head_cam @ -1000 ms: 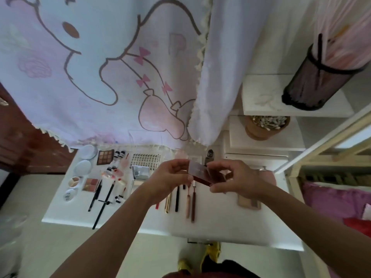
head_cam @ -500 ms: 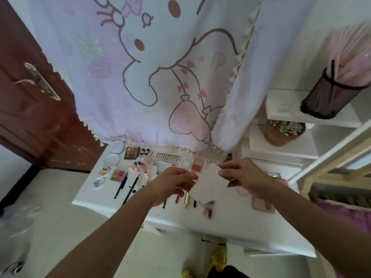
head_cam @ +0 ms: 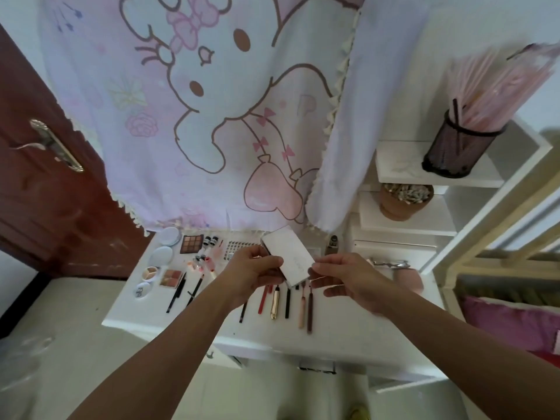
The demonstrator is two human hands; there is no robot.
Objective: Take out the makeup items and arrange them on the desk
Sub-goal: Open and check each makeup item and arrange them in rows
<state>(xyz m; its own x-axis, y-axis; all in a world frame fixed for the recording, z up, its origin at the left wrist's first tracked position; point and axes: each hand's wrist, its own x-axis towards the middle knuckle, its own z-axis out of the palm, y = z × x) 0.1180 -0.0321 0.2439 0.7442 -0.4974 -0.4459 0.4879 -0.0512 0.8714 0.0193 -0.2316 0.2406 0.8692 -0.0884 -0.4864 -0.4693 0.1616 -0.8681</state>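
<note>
A flat white rectangular palette [head_cam: 289, 258] is held above the white desk [head_cam: 348, 338]. My left hand [head_cam: 253, 271] grips its left end. The fingertips of my right hand [head_cam: 342, 277] pinch its right edge. Under my hands lies a row of pencils, a gold lipstick [head_cam: 275, 303] and brown sticks [head_cam: 309, 307]. To the left sit a brown eyeshadow palette [head_cam: 191, 244], a blush palette [head_cam: 171, 277], round white compacts [head_cam: 161, 256], small bottles [head_cam: 210, 241] and black pencils [head_cam: 176, 294].
A cartoon-print curtain [head_cam: 212, 116] hangs behind the desk. A dark wooden door [head_cam: 45, 183] stands at left. White shelves at right carry a mesh holder [head_cam: 460, 147] with pink sticks and a brown pot [head_cam: 404, 201]. A pink pouch [head_cam: 410, 278] lies at the desk's right.
The held palette has gone from showing a dark reddish side to showing its white face, and now sits flatter between both hands. The camera has tilted up and left, showing more curtain and door.
</note>
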